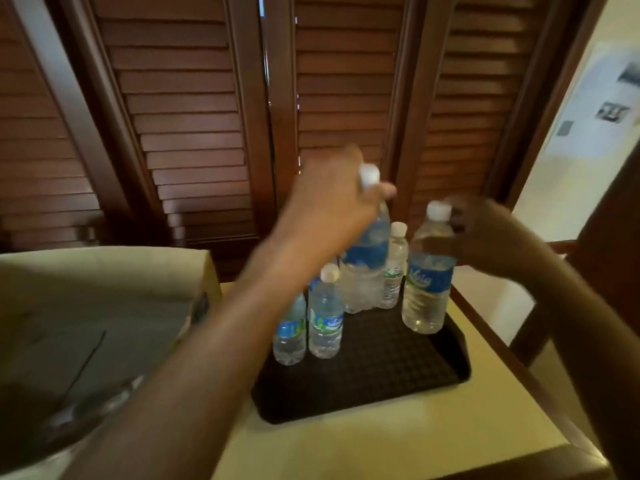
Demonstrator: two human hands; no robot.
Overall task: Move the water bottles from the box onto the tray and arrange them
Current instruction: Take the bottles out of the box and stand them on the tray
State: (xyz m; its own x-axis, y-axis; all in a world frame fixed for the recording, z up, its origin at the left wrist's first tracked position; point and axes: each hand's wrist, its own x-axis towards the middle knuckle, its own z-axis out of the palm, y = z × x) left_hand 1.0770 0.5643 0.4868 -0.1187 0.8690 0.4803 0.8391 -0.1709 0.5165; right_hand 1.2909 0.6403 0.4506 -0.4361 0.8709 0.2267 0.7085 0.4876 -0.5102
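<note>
A dark textured tray (374, 368) lies on the cream table. My left hand (332, 206) grips the neck of a large blue-labelled bottle (367, 268) at the tray's back, tilted slightly. My right hand (485, 237) holds the shoulder of another large bottle (427, 278) standing at the tray's back right. Between them a small bottle (394, 268) stands upright. Two small bottles (325, 317) (290, 334) stand side by side at the tray's left, the leftmost partly hidden behind my left forearm. The open cardboard box (104, 299) sits to the left.
Brown louvred shutters (194, 133) close off the back. The table's dark wooden edge (519, 362) runs along the right side. Bare tray surface lies in front of the bottles. The box interior is blurred, and I cannot tell its contents.
</note>
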